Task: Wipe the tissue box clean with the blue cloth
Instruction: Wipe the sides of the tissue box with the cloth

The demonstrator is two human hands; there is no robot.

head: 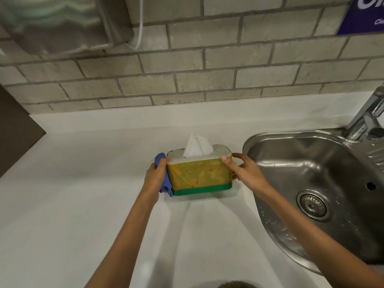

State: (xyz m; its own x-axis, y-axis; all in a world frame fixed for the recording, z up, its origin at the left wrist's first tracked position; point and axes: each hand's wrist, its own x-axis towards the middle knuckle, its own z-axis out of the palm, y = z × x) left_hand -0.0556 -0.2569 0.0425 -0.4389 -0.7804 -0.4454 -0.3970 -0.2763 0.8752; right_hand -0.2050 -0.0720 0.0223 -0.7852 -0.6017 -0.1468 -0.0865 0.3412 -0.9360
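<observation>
The tissue box [198, 174] stands on the white counter [83, 204]. It has a pale top, a yellow front with red and orange smears, and a green band along its base. A white tissue [197, 147] sticks up from its slot. My left hand [155, 176] presses the blue cloth [165, 183] against the box's left end, and the cloth shows above and below my fingers. My right hand [243, 170] grips the box's right end, thumb on the front top corner.
A steel sink [311, 179] with a drain lies right of the box, its tap [367, 117] at the far right. A tiled wall runs behind the counter, with a hanging dispenser [62, 23] at upper left and a purple sign [365, 15] at upper right.
</observation>
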